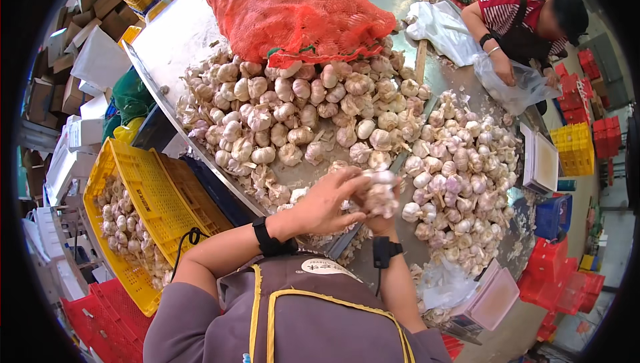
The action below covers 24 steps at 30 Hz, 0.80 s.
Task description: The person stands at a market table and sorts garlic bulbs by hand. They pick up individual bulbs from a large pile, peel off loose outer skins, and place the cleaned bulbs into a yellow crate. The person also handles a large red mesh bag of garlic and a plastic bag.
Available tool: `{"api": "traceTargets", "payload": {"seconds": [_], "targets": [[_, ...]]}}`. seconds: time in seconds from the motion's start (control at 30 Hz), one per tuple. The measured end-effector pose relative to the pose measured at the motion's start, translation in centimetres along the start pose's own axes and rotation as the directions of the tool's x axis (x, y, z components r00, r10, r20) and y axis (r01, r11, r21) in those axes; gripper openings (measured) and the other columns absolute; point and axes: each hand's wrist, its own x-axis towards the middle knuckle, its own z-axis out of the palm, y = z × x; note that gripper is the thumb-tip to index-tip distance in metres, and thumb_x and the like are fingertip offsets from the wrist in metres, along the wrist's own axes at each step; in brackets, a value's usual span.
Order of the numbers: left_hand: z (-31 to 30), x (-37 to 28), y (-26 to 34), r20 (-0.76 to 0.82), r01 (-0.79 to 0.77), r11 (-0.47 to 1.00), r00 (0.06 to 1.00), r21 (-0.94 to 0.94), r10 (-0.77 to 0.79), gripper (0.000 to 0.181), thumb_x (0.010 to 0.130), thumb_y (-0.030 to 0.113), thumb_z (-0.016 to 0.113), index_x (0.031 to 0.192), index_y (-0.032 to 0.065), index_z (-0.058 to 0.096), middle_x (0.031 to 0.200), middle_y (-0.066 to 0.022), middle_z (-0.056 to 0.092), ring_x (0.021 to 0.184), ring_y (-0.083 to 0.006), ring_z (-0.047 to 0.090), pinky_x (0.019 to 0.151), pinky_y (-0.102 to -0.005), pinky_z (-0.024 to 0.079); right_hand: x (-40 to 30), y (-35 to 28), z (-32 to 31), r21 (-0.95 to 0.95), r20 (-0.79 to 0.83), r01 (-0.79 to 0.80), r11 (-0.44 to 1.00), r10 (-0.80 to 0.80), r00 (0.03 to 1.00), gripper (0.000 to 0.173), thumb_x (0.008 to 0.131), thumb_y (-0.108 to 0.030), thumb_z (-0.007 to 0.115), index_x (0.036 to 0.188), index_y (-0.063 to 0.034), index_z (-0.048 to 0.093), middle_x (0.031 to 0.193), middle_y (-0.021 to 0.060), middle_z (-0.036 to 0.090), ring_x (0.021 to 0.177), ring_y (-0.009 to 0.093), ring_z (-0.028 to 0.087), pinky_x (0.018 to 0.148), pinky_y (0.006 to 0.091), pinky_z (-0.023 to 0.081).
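Note:
In my right hand point(382, 223) I hold a small cluster of garlic bulbs point(381, 197), blurred by motion. My left hand point(327, 200) is beside that cluster, thumb and fingers spread and curved around its left side; whether they grip a bulb is hidden. A large heap of garlic point(300, 113) with dry stems and loose skins lies beyond my hands. To the right, past a grey metal divider strip point(400, 162), lies a second heap of paler garlic point(457, 178). An orange-red mesh sack point(300, 13) rests on the far side of the first heap, garlic at its mouth.
The metal table's raised edge point(165, 103) runs along the left. Beside it stands a yellow plastic crate point(150, 208) holding garlic. White plastic bags point(442, 28) lie at the far right, where a co-worker point(525, 28) handles a clear bag point(515, 85). Two scales point(540, 158) flank the right edge.

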Motion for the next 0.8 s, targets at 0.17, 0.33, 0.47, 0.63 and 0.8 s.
{"api": "traceTargets", "payload": {"seconds": [0.17,0.33,0.47,0.63,0.8], "targets": [[-1.7,0.8,-4.2,-0.022,0.401,0.899,0.915,0.178,-0.404,0.048,0.082,0.020,0.068,0.127,0.0133,0.051,0.122,-0.0183,0.051,0.106,-0.0368,0.059,0.082,-0.0461,0.053,-2.6,-9.4,6.6,0.356,0.322,0.152,0.922,-0.274,0.906,0.086,0.083,-0.044,0.071,0.147,-0.0108,0.024,0.147,0.0188,0.035,0.127,0.046,0.047,0.094,0.0513,0.055],[-0.1,-0.2,-11.4,-0.079,0.296,0.786,0.950,0.543,-0.303,0.047,0.077,0.012,0.067,0.121,0.0108,0.052,0.112,-0.0154,0.051,0.091,-0.0351,0.062,0.072,-0.0462,0.054,-5.2,-15.0,11.5,0.304,0.156,0.684,0.663,-0.743,0.651,0.100,0.085,-0.051,0.068,0.153,-0.0100,0.007,0.155,0.0228,0.021,0.131,0.043,0.043,0.104,0.0538,0.046],[2.3,0.5,-14.4,0.084,0.125,0.646,0.955,0.753,-0.283,0.042,0.075,0.012,0.068,0.114,0.0059,0.055,0.110,-0.0162,0.051,0.086,-0.0345,0.063,0.068,-0.0446,0.054,-3.4,-15.3,6.4,-0.116,0.057,0.604,0.789,-0.601,0.797,0.068,0.095,-0.044,0.057,0.143,0.0000,0.034,0.140,0.0251,0.046,0.127,0.036,0.050,0.102,0.0470,0.049],[-0.5,1.3,-11.9,0.120,0.240,0.775,0.919,0.585,-0.376,0.043,0.073,0.022,0.069,0.112,0.0067,0.058,0.112,-0.0174,0.054,0.086,-0.0319,0.066,0.068,-0.0374,0.055,3.9,-4.5,2.9,-0.998,-0.055,-0.038,0.043,-0.493,0.868,0.040,0.087,-0.021,0.071,0.120,-0.0052,0.057,0.115,0.0150,0.063,0.105,0.027,0.063,0.088,0.0402,0.054],[-4.1,-0.6,-11.7,0.282,0.657,0.527,0.731,-0.539,-0.622,0.042,0.085,0.030,0.062,0.121,0.0080,0.056,0.115,-0.0142,0.061,0.092,-0.0258,0.067,0.072,-0.0386,0.059,7.4,1.1,1.4,-0.534,0.140,-0.108,-0.839,-0.213,0.967,0.050,0.074,-0.021,0.078,0.120,-0.0171,0.060,0.117,0.0093,0.060,0.106,0.031,0.060,0.091,0.0436,0.050]]}}
